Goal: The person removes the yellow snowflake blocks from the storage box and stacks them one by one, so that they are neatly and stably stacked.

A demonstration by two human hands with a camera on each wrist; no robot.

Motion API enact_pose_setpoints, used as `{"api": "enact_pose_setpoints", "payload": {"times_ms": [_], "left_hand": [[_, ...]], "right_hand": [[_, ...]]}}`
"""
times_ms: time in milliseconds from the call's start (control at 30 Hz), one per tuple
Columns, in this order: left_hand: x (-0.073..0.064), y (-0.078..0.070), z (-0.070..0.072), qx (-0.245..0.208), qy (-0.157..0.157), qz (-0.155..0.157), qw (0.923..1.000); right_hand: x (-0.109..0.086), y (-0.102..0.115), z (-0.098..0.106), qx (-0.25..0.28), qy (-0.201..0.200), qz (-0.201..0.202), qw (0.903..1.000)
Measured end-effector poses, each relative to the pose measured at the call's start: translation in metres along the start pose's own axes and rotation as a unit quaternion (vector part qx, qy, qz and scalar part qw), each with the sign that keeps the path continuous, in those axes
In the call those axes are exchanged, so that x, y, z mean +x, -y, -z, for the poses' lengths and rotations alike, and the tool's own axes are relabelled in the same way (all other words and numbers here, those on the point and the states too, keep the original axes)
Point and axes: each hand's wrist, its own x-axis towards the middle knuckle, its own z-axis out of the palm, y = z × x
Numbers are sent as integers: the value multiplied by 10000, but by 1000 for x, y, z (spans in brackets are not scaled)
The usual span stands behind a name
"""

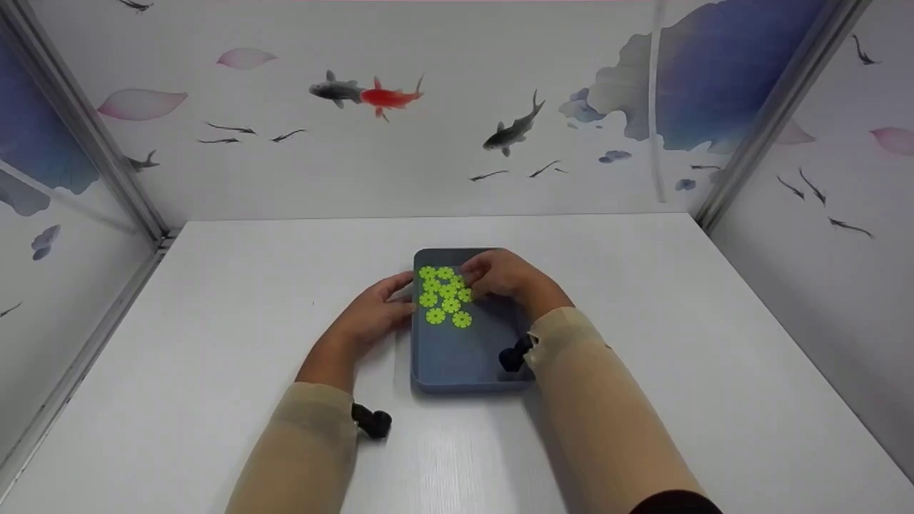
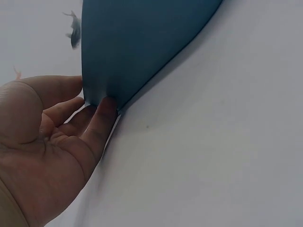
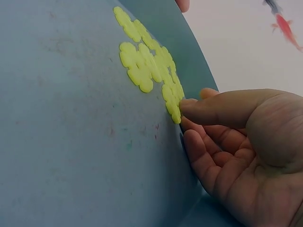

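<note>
A blue-grey rectangular tray (image 1: 457, 360) lies on the white table, with several flat yellow-green notched building discs (image 1: 435, 315) spread in its upper left part. My left hand (image 1: 375, 314) is at the tray's left side. In the left wrist view its fingertips (image 2: 109, 105) and thumb rest against the outer wall. My right hand (image 1: 503, 275) is inside the tray, at the right edge of the group. In the right wrist view, the right thumb (image 3: 203, 109) touches the disc nearest it, the other fingers are bent below, and the discs lie flat on the tray floor.
The white table (image 1: 214, 343) surrounds the tray. A back wall (image 1: 443, 157) with printed fish and side panels enclose the far and lateral edges. Black wrist cameras (image 1: 373, 421) stick out from both sleeves, the right one over the tray.
</note>
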Motion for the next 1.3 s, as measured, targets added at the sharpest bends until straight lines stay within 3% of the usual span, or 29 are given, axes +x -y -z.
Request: {"api": "enact_pose_setpoints", "payload": {"times_ms": [300,667,1300], "left_hand": [[-1,0,1,109,85,-46,9999],[-1,1,2,-78,62,17,9999],[-1,1,2,21,54,-27,10000]], "right_hand": [[1,-2,-1,-192,36,-58,9998],[-2,0,-4,-288,51,-29,9996],[0,-6,-3,-104,-42,219,9997]]}}
